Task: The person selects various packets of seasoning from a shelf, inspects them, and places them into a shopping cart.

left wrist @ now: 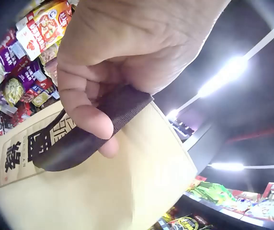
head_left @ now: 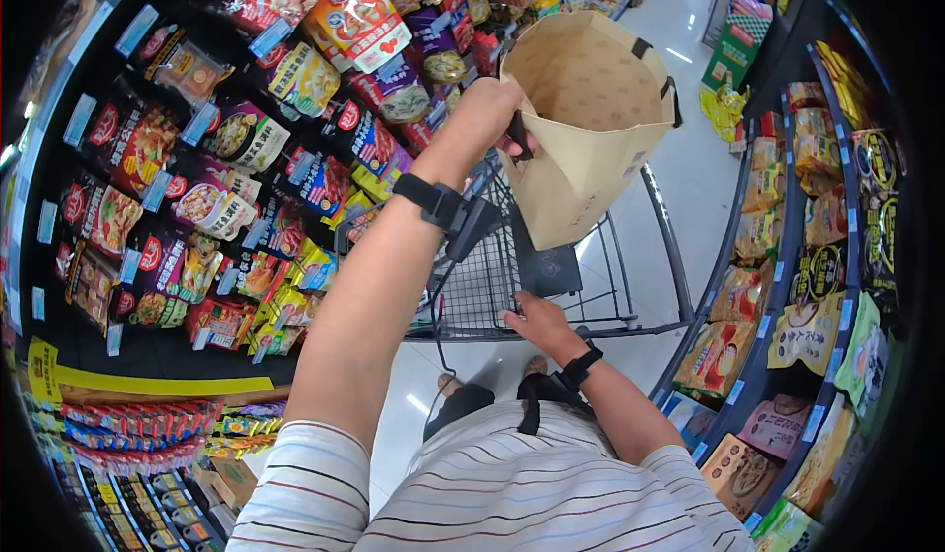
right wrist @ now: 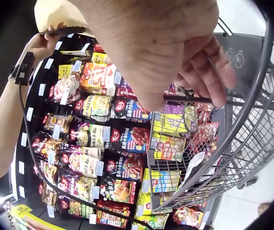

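My left hand holds up a tan paper bag over the shopping cart. In the left wrist view, its fingers curl round the bag's dark brown strap handle. The bag stands open at the top, tilted, with printed Chinese characters on its side. My right hand is above the cart's near side, its fingers loosely bent with nothing in them. The right wrist view shows those fingers close over the wire child-seat end and a dark panel.
Shelves of seasoning packets rise on the left, close to the cart. On the right runs another shelf of packaged food. A green box display stands farther up the tiled aisle. A cable hangs from the left wrist.
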`<move>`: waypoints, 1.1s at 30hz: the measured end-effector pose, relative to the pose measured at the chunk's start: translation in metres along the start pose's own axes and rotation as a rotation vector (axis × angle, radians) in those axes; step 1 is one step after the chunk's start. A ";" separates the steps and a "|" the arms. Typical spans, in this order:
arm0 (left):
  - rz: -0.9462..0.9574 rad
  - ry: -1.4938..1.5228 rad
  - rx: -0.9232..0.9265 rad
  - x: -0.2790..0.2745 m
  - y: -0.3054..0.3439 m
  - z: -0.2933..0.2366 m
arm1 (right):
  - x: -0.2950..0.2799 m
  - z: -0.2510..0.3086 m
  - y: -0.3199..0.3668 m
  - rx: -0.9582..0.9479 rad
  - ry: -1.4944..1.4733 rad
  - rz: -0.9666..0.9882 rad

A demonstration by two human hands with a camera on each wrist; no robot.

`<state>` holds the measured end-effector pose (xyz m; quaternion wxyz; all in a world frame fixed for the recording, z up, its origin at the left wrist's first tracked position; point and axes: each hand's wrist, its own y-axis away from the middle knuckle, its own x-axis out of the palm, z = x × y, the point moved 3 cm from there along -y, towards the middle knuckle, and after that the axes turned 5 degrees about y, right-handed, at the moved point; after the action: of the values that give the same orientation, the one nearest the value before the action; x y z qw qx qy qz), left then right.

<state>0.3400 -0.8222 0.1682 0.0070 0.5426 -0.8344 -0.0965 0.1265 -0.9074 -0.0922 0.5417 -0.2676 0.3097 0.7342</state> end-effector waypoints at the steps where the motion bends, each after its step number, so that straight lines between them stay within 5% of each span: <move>1: -0.017 -0.012 -0.024 -0.001 -0.001 0.003 | 0.000 0.000 0.001 -0.001 0.001 0.004; 8: 0.215 -0.317 0.002 -0.001 -0.020 0.060 | 0.001 -0.002 -0.005 0.027 0.026 0.060; 14: 0.112 -0.195 -0.060 0.021 0.034 0.038 | 0.010 -0.006 -0.006 0.025 0.043 0.053; 17: 0.196 -0.358 -0.043 0.027 0.021 0.074 | 0.011 -0.007 -0.006 -0.013 0.008 0.008; 21: 0.101 -0.435 -0.050 0.022 0.011 0.113 | 0.008 -0.006 -0.006 -0.060 -0.015 -0.024; 23: 0.123 -0.457 0.161 0.027 -0.002 0.133 | 0.008 -0.007 -0.008 -0.039 -0.013 -0.007; 24: -0.016 -0.230 -0.033 0.027 0.010 0.117 | 0.006 -0.005 -0.009 -0.002 0.004 0.029; 25: 0.030 -0.317 -0.006 0.024 0.025 0.097 | 0.009 -0.006 -0.009 0.035 0.021 0.071; 27: -0.195 -0.363 0.219 0.019 0.034 0.092 | 0.014 -0.010 -0.012 0.014 0.010 0.000; 33: -0.306 -0.224 0.309 -0.075 0.113 0.133 | 0.013 -0.010 -0.007 0.037 0.082 -0.036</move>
<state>0.2533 -0.6897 0.0640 -0.1834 0.6433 -0.7428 -0.0271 0.1303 -0.9046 -0.1095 0.5466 -0.2931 0.3402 0.7068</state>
